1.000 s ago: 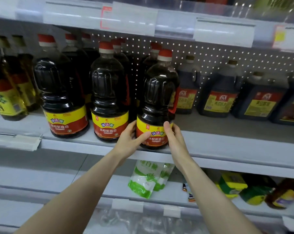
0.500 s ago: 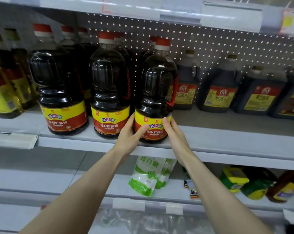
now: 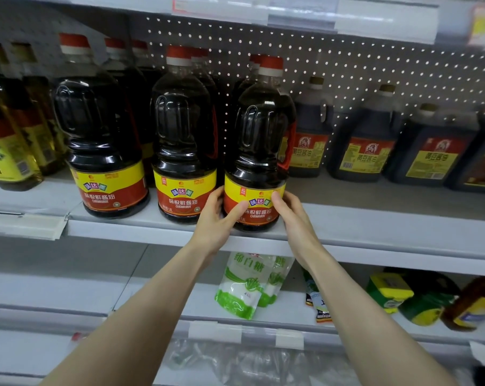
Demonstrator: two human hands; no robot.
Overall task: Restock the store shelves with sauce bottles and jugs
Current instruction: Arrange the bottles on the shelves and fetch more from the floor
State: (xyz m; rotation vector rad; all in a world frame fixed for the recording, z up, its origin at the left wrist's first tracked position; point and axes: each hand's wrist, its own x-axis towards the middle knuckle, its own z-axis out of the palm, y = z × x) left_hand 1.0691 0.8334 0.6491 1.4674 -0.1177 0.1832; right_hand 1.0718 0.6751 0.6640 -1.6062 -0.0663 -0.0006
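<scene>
A big dark soy sauce bottle (image 3: 260, 146) with a red cap and a yellow-red label stands upright at the front edge of the grey shelf (image 3: 374, 227). My left hand (image 3: 217, 218) grips its base from the left, thumb across the label. My right hand (image 3: 292, 215) holds the base from the right. Two matching bottles (image 3: 184, 140) (image 3: 102, 135) stand to its left, with more rows of them behind.
Dark square soy jugs (image 3: 361, 140) line the back right of the same shelf. Yellow oil bottles (image 3: 7, 140) stand at far left. On the lower shelf lie green-white sugar bags (image 3: 244, 285) and tipped bottles (image 3: 419, 299). A pegboard wall (image 3: 374, 62) backs the shelf.
The bottle has slid a little further back onto the shelf between both hands, and its label has turned slightly; the view has shifted closer and lower.
</scene>
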